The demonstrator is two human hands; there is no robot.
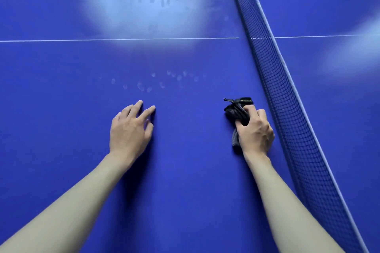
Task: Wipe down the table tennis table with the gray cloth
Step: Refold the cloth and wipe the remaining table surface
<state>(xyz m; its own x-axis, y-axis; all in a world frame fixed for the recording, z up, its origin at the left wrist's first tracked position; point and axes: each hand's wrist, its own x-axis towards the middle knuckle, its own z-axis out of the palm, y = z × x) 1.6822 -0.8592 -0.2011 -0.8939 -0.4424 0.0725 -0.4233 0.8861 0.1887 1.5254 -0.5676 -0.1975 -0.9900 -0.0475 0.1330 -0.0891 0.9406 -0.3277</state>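
Head view: the right hand has a tight grip on the dark gray cloth, bunched up and pressed on the blue desk just beside the net. The left hand rests with loose fingers, holding nothing. Wiping looks under way. Next, the cloth should probably slide toward the finger marks farther up.
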